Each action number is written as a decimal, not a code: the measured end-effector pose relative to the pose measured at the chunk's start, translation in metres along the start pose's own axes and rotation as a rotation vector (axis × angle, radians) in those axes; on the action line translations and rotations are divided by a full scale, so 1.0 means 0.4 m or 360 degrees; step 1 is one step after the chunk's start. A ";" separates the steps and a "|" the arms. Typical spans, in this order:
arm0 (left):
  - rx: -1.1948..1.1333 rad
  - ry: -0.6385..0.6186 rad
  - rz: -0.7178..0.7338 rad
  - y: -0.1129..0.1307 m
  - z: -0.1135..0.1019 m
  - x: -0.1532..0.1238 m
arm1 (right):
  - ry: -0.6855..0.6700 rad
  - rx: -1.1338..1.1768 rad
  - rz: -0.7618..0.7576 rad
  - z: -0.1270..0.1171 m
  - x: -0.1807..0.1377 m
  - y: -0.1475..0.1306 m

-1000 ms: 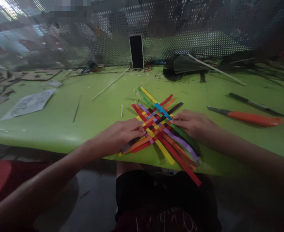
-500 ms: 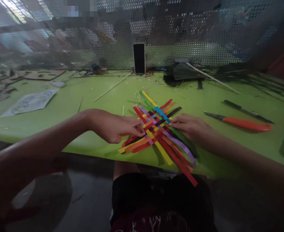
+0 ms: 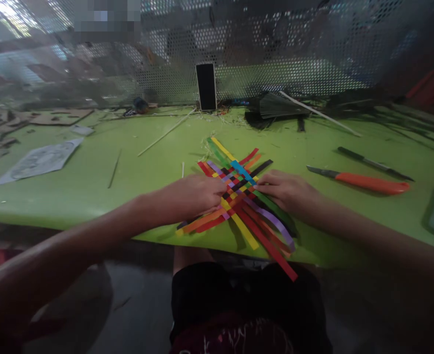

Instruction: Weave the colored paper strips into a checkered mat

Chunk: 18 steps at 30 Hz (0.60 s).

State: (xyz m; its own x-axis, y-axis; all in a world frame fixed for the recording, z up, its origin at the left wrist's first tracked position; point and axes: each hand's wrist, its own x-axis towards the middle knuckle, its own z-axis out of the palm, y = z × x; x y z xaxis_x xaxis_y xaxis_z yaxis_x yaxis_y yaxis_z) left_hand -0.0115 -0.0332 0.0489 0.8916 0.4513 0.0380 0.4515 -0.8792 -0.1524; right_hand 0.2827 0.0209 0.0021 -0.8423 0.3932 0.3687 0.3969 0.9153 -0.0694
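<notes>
A loose mat of woven colored strips (image 3: 239, 192) lies near the table's front edge, its long ends fanning out on all sides. My left hand (image 3: 204, 192) rests over its left side, fingers curled down and closed on the strips; the fingertips are partly hidden. On the right, my right hand (image 3: 285, 189) pinches the mat's edge at the lower end of a blue strip (image 3: 242, 172). A purple strip (image 3: 276, 220) bows outward below that hand. One long red strip (image 3: 276, 255) sticks out past the table edge.
An orange-handled knife (image 3: 372, 183) and a dark slim knife (image 3: 375, 163) lie at right. A phone (image 3: 206, 87) leans against the perforated metal screen behind. Dark strips (image 3: 279, 108), a drawing on paper (image 3: 40, 161) and cardboard scraps (image 3: 60, 117) are scattered around.
My left hand has shifted up and inward over the weave, its fingers now curled more tightly. My right hand keeps its pinch at the blue strip. The whole view has moved slightly.
</notes>
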 end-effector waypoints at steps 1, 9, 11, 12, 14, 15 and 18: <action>0.0047 0.0042 0.0002 0.005 0.004 -0.005 | 0.0008 -0.0005 0.0006 0.000 0.000 0.000; -0.0238 0.0306 0.0006 0.043 0.027 -0.037 | -0.0032 0.0062 0.0086 -0.004 0.003 0.004; -0.0325 0.0320 -0.0045 0.044 0.034 -0.042 | -0.0042 0.0049 0.0100 -0.006 0.002 0.003; -0.0365 0.0319 -0.0069 0.042 0.036 -0.044 | -0.0046 0.0034 0.0097 -0.007 0.002 0.002; -0.0447 0.0320 -0.0094 0.036 0.038 -0.045 | -0.0023 -0.0008 0.0061 -0.007 0.000 0.000; -0.0482 0.0320 -0.0101 0.031 0.037 -0.044 | 0.0010 -0.0033 0.0031 -0.007 0.000 -0.001; -0.0554 0.0263 -0.0076 0.008 0.028 -0.029 | 0.0101 -0.0063 -0.0030 -0.005 -0.001 0.000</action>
State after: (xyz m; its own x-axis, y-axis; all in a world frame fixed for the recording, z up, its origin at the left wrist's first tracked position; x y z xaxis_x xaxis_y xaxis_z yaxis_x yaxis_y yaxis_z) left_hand -0.0206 -0.0394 0.0371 0.8501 0.4872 0.1999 0.4523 -0.8699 0.1968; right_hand 0.2838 0.0207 0.0040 -0.8253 0.3686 0.4278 0.3966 0.9176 -0.0256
